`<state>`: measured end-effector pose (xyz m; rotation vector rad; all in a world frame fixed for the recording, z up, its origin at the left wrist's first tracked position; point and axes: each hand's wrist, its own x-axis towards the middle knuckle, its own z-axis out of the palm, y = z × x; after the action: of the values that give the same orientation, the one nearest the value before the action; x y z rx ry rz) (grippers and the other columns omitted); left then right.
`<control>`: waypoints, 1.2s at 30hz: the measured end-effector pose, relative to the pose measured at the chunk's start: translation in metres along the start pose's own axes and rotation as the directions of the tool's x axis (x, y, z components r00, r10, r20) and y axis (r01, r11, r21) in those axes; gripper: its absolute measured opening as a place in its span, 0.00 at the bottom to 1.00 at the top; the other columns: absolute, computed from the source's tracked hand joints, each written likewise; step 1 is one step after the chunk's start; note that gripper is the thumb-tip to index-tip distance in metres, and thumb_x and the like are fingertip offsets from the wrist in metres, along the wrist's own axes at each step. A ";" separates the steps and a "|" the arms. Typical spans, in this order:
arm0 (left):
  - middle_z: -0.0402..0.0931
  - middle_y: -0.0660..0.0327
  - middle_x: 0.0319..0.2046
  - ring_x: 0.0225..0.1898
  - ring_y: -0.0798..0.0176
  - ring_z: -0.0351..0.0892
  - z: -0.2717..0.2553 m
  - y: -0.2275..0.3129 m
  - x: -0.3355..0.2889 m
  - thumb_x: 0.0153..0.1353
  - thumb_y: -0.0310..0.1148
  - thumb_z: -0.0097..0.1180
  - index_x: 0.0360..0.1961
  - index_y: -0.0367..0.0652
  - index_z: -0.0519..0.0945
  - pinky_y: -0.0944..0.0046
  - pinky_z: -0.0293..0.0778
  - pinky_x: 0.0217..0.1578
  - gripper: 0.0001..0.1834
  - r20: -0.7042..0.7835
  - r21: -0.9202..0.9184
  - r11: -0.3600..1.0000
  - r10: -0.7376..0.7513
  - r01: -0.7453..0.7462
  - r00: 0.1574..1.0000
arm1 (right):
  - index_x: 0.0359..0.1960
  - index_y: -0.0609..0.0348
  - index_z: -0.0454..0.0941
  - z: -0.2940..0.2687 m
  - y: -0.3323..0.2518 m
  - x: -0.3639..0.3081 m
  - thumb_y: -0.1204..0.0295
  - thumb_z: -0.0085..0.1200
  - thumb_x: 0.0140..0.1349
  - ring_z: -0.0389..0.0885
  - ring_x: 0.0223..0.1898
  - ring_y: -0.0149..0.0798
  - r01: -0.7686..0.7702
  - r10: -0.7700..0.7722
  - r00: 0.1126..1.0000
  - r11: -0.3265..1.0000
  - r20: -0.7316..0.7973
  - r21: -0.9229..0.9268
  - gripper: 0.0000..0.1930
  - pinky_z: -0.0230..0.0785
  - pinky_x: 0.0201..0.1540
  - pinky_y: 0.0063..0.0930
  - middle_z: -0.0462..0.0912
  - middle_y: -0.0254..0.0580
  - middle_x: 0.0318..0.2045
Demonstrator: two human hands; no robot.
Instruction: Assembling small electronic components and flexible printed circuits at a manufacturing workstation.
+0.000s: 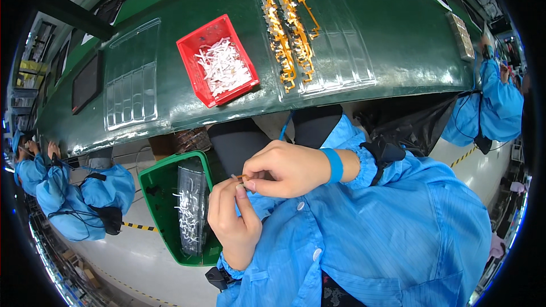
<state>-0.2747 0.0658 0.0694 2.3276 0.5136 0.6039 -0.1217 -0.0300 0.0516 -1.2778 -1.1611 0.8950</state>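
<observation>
Above my lap, both hands meet at the fingertips. My left hand [232, 220] is closed in a pinch with its fingers pointing up. From the right, my right hand [293, 169] reaches across with a blue band round its wrist, its thumb and forefinger pinched together. Between them is a small orange flex cable [243, 177], mostly covered by the fingers. Similar orange flex cables [280, 42] lie in rows in a clear plastic tray [341, 45] on the green table. Left of that tray, a red bin [193, 74] holds many short white strips [223, 68].
Below the table edge, a green bin [152, 193] contains dark plastic and white strips. A second clear tray [132, 74] and a dark flat panel [86, 83] lie on the table's left. People in blue sleeves sit at both sides. A pale block stack [460, 36] stands at right.
</observation>
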 end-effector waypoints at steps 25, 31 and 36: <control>0.80 0.51 0.36 0.34 0.58 0.80 0.008 -0.003 0.000 0.62 0.18 0.53 0.38 0.29 0.79 0.66 0.77 0.34 0.05 -0.222 0.029 0.999 0.026 -0.020 0.975 | 0.37 0.69 0.80 -0.001 0.008 -0.008 0.73 0.52 0.66 0.81 0.24 0.33 0.001 0.004 1.000 0.985 -0.028 0.173 0.09 0.70 0.26 0.27 0.84 0.46 0.28; 0.81 0.48 0.38 0.37 0.51 0.84 0.007 0.006 0.000 0.56 0.15 0.58 0.39 0.28 0.82 0.61 0.81 0.36 0.09 -0.174 0.339 0.919 0.274 -0.203 0.946 | 0.33 0.69 0.79 -0.002 -0.008 -0.009 0.74 0.52 0.61 0.83 0.31 0.53 0.054 -0.055 0.997 0.998 -0.055 -0.012 0.08 0.75 0.33 0.39 0.83 0.54 0.27; 0.81 0.47 0.37 0.36 0.50 0.84 0.007 0.010 0.004 0.55 0.15 0.59 0.39 0.28 0.82 0.61 0.81 0.34 0.09 -0.099 0.380 0.896 0.287 -0.230 0.953 | 0.33 0.67 0.78 -0.001 -0.004 -0.014 0.74 0.53 0.58 0.81 0.32 0.54 0.165 -0.189 0.978 0.960 -0.089 -0.227 0.07 0.74 0.33 0.43 0.80 0.52 0.27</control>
<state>-0.2654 0.0570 0.0728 2.7460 0.4130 0.8830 -0.1247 -0.0442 0.0531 -1.3564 -1.2905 0.5699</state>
